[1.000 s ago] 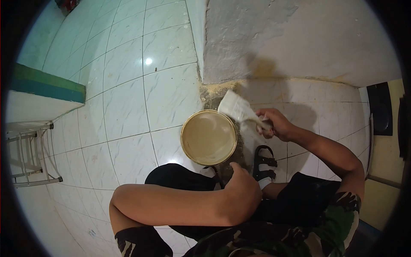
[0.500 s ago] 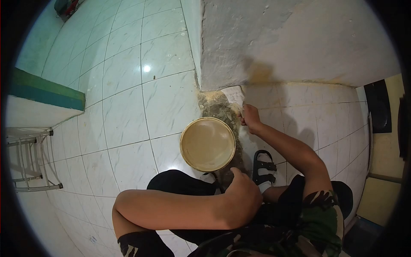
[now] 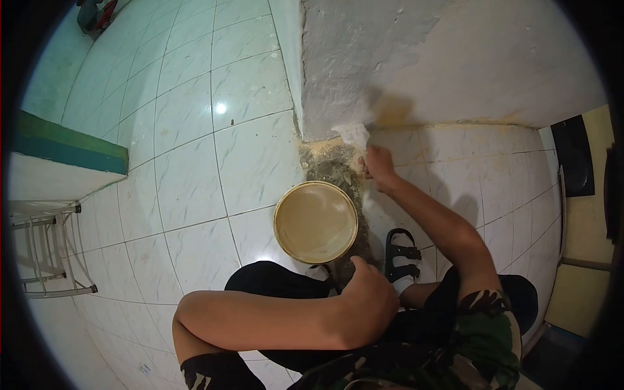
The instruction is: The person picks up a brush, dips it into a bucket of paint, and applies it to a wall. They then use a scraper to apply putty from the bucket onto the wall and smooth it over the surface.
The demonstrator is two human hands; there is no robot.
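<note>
My right hand (image 3: 379, 168) is closed on a whitish piece (image 3: 353, 134), thin and flat, which touches the foot of the grey wall (image 3: 370, 58) at its corner. What exactly the piece is I cannot make out. My left hand (image 3: 369, 296) is bent inward above my legs, its thumb side toward the bucket; its fingers look curled and their inner side is hidden. Between my hands and to the left stands a round, pale yellow bucket (image 3: 316, 221). A strip of rough bare cement (image 3: 333, 170) runs beside it among the white tiles.
My sandalled foot (image 3: 403, 255) is right of the bucket. A metal ladder (image 3: 49, 286) lies at the far left, below a green-edged wall (image 3: 71, 143). Dark and yellow furniture (image 3: 588, 227) lines the right side. A red and dark object (image 3: 99, 16) is at the top left.
My right hand has moved slightly up toward the wall, and the whitish piece has gone up with it onto the wall's foot. My left hand has stayed almost still.
</note>
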